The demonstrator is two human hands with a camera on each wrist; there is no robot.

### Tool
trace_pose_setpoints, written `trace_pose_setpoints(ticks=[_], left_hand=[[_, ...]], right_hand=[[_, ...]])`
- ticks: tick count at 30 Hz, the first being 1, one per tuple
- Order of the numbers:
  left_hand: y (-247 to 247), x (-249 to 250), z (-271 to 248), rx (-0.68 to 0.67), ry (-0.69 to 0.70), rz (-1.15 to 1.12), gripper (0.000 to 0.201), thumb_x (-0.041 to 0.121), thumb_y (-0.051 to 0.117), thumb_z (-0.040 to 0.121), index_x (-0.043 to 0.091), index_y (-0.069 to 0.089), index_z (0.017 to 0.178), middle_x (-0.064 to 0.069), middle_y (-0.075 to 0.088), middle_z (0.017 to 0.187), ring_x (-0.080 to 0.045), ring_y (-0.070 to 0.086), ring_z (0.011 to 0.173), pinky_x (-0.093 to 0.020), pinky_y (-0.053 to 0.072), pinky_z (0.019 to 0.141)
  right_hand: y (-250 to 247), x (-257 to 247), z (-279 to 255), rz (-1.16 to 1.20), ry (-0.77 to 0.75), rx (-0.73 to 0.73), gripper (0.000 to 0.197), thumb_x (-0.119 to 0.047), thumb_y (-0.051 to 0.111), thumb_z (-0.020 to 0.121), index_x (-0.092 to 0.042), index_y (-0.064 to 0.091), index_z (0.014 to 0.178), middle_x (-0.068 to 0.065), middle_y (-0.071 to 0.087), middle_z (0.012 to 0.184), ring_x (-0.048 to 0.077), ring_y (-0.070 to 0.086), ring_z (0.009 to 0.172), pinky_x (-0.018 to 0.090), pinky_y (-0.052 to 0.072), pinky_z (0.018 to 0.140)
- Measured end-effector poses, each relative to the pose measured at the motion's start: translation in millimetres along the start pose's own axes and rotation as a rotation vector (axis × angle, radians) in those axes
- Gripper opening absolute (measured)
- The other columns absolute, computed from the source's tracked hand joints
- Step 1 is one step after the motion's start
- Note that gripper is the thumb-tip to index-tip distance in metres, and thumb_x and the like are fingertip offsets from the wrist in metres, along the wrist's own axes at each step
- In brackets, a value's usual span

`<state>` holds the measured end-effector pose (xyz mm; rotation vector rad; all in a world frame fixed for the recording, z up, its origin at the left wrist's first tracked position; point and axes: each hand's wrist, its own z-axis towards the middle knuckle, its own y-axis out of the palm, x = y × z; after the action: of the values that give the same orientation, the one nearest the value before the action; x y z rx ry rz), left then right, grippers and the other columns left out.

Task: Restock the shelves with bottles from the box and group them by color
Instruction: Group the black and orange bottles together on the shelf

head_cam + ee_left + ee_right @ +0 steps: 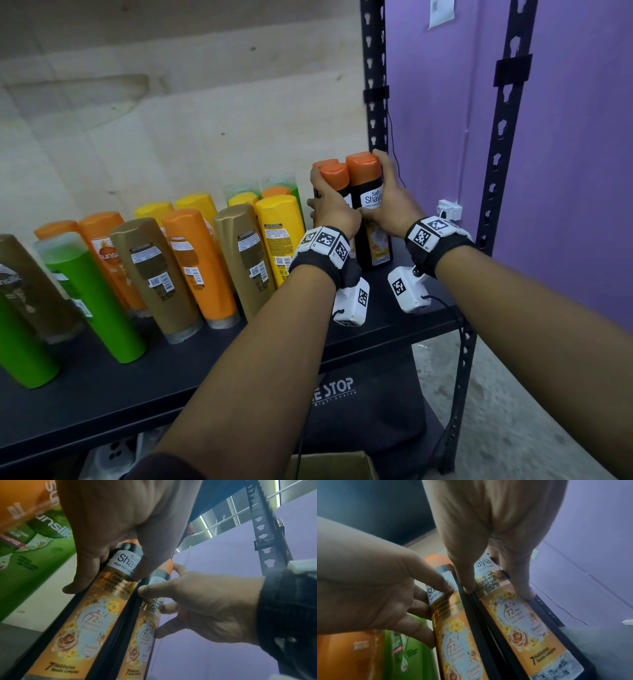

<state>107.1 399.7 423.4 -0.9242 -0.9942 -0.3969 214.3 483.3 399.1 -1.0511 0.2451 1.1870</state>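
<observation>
Two black bottles with orange caps stand side by side at the right end of the dark shelf (137, 377). My left hand (330, 202) grips the left black bottle (339, 186), thumb on its label, and my right hand (385, 198) grips the right black bottle (371, 205). A third orange cap (322, 163) peeks out behind the left one. In the left wrist view my left hand (104, 584) wraps the left bottle (89, 622). In the right wrist view my right hand (499, 592) clasps the right bottle (522, 622). A cardboard box (329, 462) sits below.
Left of my hands stand mixed bottles: yellow (279, 233), gold (245, 253), orange (195, 263) and green (92, 298). The black shelf post (375, 85) rises just behind the black bottles, against a purple wall. A dark bag (359, 394) sits under the shelf.
</observation>
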Motion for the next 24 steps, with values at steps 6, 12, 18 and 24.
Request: trace_pose_setpoints(ticks=[6, 12, 18, 24], left_hand=[[1, -4, 0, 0.019, 0.020, -0.029, 0.107, 0.005, 0.069, 0.090, 0.037, -0.007, 0.158, -0.022, 0.047, 0.141, -0.042, 0.058, 0.121, -0.055, 0.050, 0.102], [3, -6, -6, 0.051, 0.026, -0.040, 0.102, 0.008, 0.068, 0.092, 0.036, -0.003, 0.160, -0.024, 0.042, 0.145, -0.041, 0.057, 0.121, -0.041, 0.044, 0.086], [-2, -6, -17, -0.007, -0.049, 0.018, 0.106, 0.011, 0.064, 0.096, 0.029, -0.018, 0.160, -0.027, 0.030, 0.158, -0.042, 0.053, 0.131, -0.045, 0.048, 0.100], [-8, -11, -50, -0.076, -0.060, 0.154, 0.091, 0.019, 0.057, 0.100, 0.007, -0.008, 0.162, -0.025, 0.037, 0.158, -0.039, 0.049, 0.137, -0.043, 0.044, 0.108]], right_hand=[[-4, -4, -5, -0.037, 0.015, -0.034, 0.116, -0.019, 0.079, 0.087, -0.042, -0.010, 0.159, 0.018, 0.063, 0.126, 0.034, 0.067, 0.102, 0.051, 0.054, 0.092], [-7, -1, -11, -0.050, 0.072, -0.060, 0.120, -0.023, 0.079, 0.088, -0.036, -0.015, 0.160, 0.017, 0.063, 0.134, 0.035, 0.065, 0.114, 0.054, 0.050, 0.101], [-10, 1, -25, -0.013, 0.146, -0.084, 0.113, -0.029, 0.080, 0.086, -0.025, -0.003, 0.163, 0.012, 0.047, 0.154, 0.034, 0.049, 0.138, 0.055, 0.040, 0.115], [-19, -8, -50, -0.129, 0.144, -0.124, 0.072, -0.029, 0.071, 0.090, -0.016, 0.036, 0.151, 0.012, 0.060, 0.134, 0.027, 0.058, 0.120, 0.039, 0.048, 0.100]])
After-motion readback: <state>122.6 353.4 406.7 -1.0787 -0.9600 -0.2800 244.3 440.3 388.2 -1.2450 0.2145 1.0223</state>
